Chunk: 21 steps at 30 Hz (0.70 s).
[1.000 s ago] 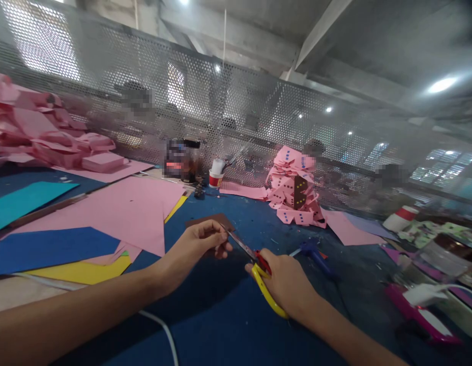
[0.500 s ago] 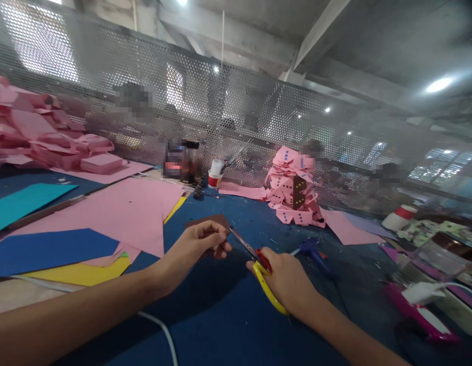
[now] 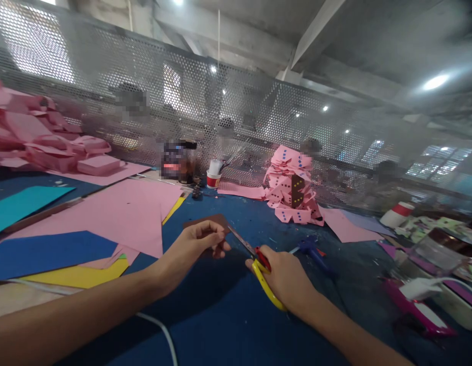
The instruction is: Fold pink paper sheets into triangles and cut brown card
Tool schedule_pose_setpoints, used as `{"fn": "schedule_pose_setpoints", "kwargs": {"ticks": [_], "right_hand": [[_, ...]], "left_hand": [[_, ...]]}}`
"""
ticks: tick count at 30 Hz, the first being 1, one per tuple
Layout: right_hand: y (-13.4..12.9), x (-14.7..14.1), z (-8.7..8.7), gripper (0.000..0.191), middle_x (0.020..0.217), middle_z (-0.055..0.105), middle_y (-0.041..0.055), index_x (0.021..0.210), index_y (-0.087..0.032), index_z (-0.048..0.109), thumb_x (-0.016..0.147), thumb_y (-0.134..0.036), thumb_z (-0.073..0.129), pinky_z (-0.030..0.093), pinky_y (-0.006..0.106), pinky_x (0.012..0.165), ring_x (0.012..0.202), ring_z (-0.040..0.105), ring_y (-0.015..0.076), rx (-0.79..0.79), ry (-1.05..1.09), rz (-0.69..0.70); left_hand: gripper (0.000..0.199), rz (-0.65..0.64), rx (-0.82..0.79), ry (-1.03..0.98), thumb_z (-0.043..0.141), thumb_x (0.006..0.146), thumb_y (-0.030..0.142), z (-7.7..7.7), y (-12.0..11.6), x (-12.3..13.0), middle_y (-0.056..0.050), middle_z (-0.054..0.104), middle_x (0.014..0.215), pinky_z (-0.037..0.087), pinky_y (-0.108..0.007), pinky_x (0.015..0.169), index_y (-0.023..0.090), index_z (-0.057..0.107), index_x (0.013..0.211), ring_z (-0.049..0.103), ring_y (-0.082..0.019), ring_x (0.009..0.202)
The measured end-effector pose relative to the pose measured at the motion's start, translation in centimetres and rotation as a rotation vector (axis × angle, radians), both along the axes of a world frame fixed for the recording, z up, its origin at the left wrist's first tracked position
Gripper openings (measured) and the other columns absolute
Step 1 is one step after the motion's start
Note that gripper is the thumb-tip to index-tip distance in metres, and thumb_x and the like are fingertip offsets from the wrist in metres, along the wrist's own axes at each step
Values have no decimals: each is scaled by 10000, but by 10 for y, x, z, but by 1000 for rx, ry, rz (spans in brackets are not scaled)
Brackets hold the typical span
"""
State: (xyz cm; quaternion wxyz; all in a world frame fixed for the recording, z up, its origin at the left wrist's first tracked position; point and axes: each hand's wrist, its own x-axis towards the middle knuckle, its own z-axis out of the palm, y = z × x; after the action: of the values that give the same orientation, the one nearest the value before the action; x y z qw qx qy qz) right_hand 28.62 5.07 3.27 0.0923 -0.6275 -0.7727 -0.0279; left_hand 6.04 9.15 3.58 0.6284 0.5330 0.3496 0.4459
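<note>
My left hand (image 3: 203,241) pinches a dark brown sheet (image 3: 215,220) above the blue tabletop (image 3: 228,315). In my right hand (image 3: 284,274) are scissors (image 3: 267,287) with yellow and red handles. Their blades point up and left and meet the sheet's right edge near my left fingertips. Just right of the scissors lies a blue glue gun (image 3: 314,251). Behind it stands a stack of folded pink pieces (image 3: 289,188) with blue, black and yellow dots.
Pink sheets (image 3: 121,208), a blue sheet (image 3: 56,251) and a yellow sheet (image 3: 87,274) lie left. A pink heap (image 3: 37,132) is behind them. A red-and-white cup (image 3: 213,178) stands near the mesh screen (image 3: 251,117). A clear container (image 3: 438,254) is right.
The view has shifted slightly, so the background sits a little further left. Both hands, the sheet and the scissors keep nearly the same arrangement.
</note>
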Motion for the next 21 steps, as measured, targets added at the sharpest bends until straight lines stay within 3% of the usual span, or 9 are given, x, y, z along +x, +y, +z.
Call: {"fn": "schedule_pose_setpoints", "kwargs": {"ticks": [10,21], "right_hand": [[-15,-2,13,336,917,718,53,965,-208,551,975,-533,467,270,288,555,717,693,214,-15,62,34],[-16,-6,5,395,779,736,45,925,-216,587,952,-592,472,273,288,573,698,703,239,-7,17,20]], "left_hand": [[251,14,-5,-16,739,824,378,5,-2,-3,-31,707,800,485,-247,698,179,603,893,610,-121,680],[217,9,-5,-13,728,846,348,3,-5,-3,-9,705,791,498,-241,715,184,608,921,625,-115,687]]}}
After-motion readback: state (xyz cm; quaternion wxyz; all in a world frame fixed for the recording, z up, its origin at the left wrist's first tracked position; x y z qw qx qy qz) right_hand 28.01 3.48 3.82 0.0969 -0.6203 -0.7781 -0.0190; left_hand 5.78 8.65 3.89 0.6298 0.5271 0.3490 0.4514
